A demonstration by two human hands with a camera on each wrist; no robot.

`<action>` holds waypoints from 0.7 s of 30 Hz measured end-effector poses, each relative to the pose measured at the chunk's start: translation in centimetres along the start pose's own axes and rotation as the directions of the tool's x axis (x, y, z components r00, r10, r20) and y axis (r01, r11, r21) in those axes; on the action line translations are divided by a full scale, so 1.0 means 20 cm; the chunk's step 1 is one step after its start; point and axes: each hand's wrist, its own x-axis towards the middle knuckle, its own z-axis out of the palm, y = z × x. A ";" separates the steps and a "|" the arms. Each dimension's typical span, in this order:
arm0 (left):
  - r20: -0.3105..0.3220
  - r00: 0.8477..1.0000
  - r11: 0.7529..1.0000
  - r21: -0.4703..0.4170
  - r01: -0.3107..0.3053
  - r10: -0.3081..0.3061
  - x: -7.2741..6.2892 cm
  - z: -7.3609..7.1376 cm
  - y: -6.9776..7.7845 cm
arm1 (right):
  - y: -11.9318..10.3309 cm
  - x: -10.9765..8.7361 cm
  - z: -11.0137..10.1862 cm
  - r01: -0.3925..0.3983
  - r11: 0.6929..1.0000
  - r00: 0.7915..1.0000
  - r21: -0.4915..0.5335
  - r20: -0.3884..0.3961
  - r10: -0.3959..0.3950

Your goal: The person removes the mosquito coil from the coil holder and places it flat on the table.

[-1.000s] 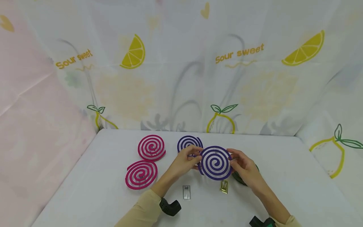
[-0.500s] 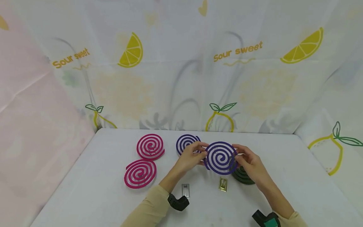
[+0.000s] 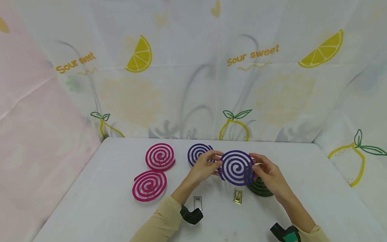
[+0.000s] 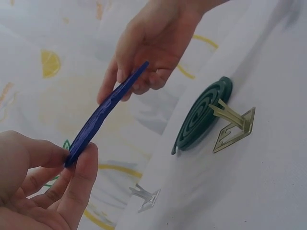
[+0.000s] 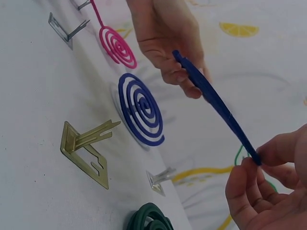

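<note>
A purple mosquito coil point(image 3: 238, 168) is raised over the table, its flat face toward the head camera. My left hand point(image 3: 204, 168) pinches its left edge between thumb and fingers. At the opposite edge, my right hand point(image 3: 270, 173) pinches it the same way. Both wrist views show the coil edge-on and tilted. Partly hidden behind it and the right hand is a dark green coil point(image 3: 259, 187) on the table. A gold metal coil stand point(image 3: 237, 196) with upright prongs lies just in front. Behind my left hand lies another purple coil point(image 3: 197, 155), partly covered.
Two pink coils, a farther one point(image 3: 160, 157) and a nearer one point(image 3: 149, 186), lie at the left of the white table point(image 3: 99, 208). A silver stand point(image 3: 198, 201) sits near my left wrist. Another silver stand point(image 5: 159, 181) shows in the right wrist view. A printed curtain point(image 3: 181, 84) closes the back.
Both hands have carried the purple coil to the right and slightly upward, slowing in the last half second. More of the green coil shows than a second ago.
</note>
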 end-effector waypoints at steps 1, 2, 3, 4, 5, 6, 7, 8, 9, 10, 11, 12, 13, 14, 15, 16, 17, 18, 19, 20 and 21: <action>-0.004 1.000 1.000 0.004 -0.002 0.002 0.00 0.00 0.00 | 0.00 0.00 0.00 0.003 1.000 1.000 0.000 0.001 -0.003; -0.004 1.000 1.000 0.006 -0.004 0.004 0.00 0.00 0.00 | 0.00 0.00 0.00 0.007 1.000 1.000 0.004 0.000 -0.007; -0.003 1.000 1.000 0.007 -0.005 0.005 0.00 0.01 0.00 | 0.00 0.00 0.00 0.008 1.000 1.000 0.004 0.000 -0.008; -0.002 1.000 1.000 0.007 -0.004 0.004 0.00 0.01 0.00 | 0.00 0.00 0.00 0.008 1.000 1.000 0.003 0.000 -0.008; 0.002 1.000 1.000 0.006 -0.003 0.003 0.00 0.01 -0.01 | 0.01 -0.01 -0.01 0.007 1.000 1.000 0.000 0.000 -0.007; 0.006 1.000 1.000 0.002 -0.002 0.002 0.00 0.01 -0.01 | 0.01 -0.01 -0.01 0.001 1.000 1.000 -0.006 -0.001 -0.001; 0.008 1.000 1.000 0.000 -0.002 0.002 0.01 0.02 -0.01 | 0.02 -0.02 -0.01 -0.005 1.000 1.000 -0.011 -0.001 0.005; 0.012 1.000 1.000 -0.002 -0.001 0.001 0.01 0.02 -0.01 | 0.02 -0.02 -0.02 -0.010 1.000 1.000 -0.014 -0.002 0.010; 0.015 1.000 1.000 -0.005 -0.001 0.001 0.02 0.02 -0.01 | 0.03 -0.02 -0.02 -0.017 1.000 1.000 -0.015 -0.003 0.017; 0.020 1.000 1.000 -0.006 -0.001 0.001 0.02 0.03 -0.02 | 0.03 -0.02 -0.02 -0.021 1.000 1.000 -0.016 -0.007 0.020; 0.023 1.000 1.000 -0.008 -0.001 0.001 0.02 0.03 -0.02 | 0.04 -0.02 -0.02 -0.025 1.000 1.000 -0.017 -0.012 0.025; 0.024 1.000 1.000 -0.007 0.000 0.001 0.03 0.03 -0.02 | 0.04 -0.03 -0.02 -0.028 0.999 0.999 -0.019 -0.020 0.027; 0.024 1.000 1.000 -0.004 0.002 -0.002 0.03 0.04 -0.02 | 0.04 -0.03 -0.02 -0.023 1.000 0.999 -0.020 -0.025 0.022; 0.024 1.000 1.000 -0.003 0.005 -0.004 0.03 0.04 -0.02 | 0.05 -0.03 -0.02 -0.016 1.000 0.999 -0.024 -0.033 0.016; 0.022 1.000 1.000 0.001 0.007 -0.007 0.03 0.04 -0.02 | 0.05 -0.03 -0.02 -0.010 0.999 0.999 -0.032 -0.040 0.009; 0.019 1.000 1.000 0.009 0.010 -0.010 0.02 0.05 -0.02 | 0.05 -0.03 -0.02 0.000 0.999 0.999 -0.038 -0.045 -0.002; 0.013 1.000 1.000 0.020 0.012 -0.012 0.02 0.05 -0.03 | 0.05 -0.03 -0.01 0.011 0.999 0.999 -0.040 -0.047 -0.013; 0.008 1.000 1.000 0.028 0.006 -0.007 0.02 0.05 -0.03 | 0.06 -0.03 -0.01 0.022 0.999 0.999 -0.045 -0.047 -0.024; 0.003 1.000 0.999 0.034 0.004 -0.004 0.02 0.05 -0.04 | 0.06 -0.03 -0.01 0.033 0.998 0.998 -0.047 -0.044 -0.035; -0.002 1.000 0.999 0.040 -0.001 0.001 0.02 0.05 -0.04 | 0.06 -0.02 -0.01 0.039 0.998 0.998 -0.047 -0.043 -0.041; -0.005 1.000 0.999 0.044 -0.007 0.007 0.02 0.06 -0.05 | 0.06 -0.02 -0.01 0.043 0.998 0.998 -0.049 -0.041 -0.045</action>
